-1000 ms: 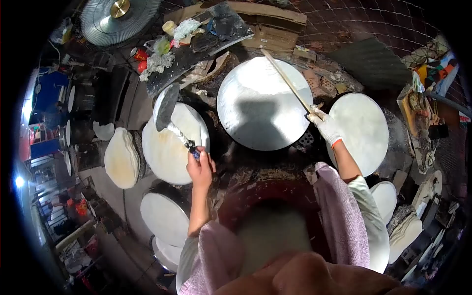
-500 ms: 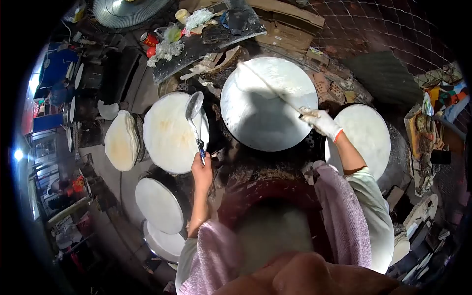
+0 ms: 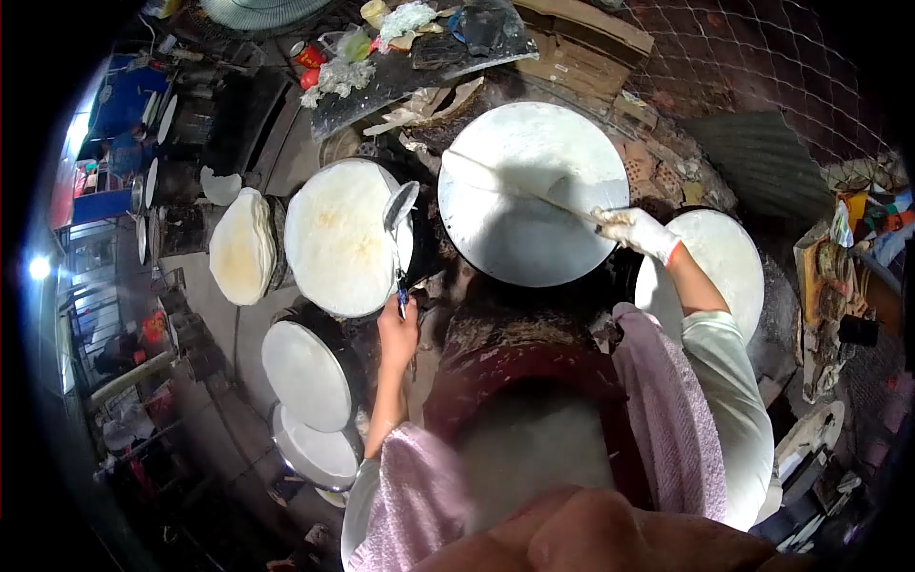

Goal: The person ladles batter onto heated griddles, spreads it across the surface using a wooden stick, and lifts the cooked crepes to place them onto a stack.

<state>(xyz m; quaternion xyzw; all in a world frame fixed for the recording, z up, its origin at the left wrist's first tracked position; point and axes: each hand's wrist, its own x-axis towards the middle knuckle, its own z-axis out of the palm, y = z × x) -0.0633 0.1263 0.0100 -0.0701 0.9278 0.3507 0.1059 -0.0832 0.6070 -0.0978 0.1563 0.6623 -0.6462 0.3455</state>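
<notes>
My left hand [image 3: 398, 326] is closed around the handle of a metal ladle [image 3: 401, 204], its bowl over the edge of the left round plate. A thin, pale round sheet of flatbread [image 3: 335, 234] with light brown patches covers that plate. My right hand [image 3: 637, 232], in a white glove with an orange cuff, grips a long thin stick [image 3: 562, 207]. The stick reaches across the middle round griddle [image 3: 534, 253], which has a whitish, uneven coating and a dark shadow on it. Whether the stick's far end touches the surface I cannot tell.
A stack of pale flatbreads [image 3: 241, 250] stands at the left. Another white round plate [image 3: 717, 262] is beside my right arm. White discs [image 3: 307, 377] lie nearer at the lower left. Behind are a cluttered dark board [image 3: 419, 84], cardboard [image 3: 581, 67] and wire netting [image 3: 753, 57].
The stick has swung, its far end now lower and farther left over the middle griddle. My left hand still holds the ladle in much the same place. The whole view has shifted slightly.
</notes>
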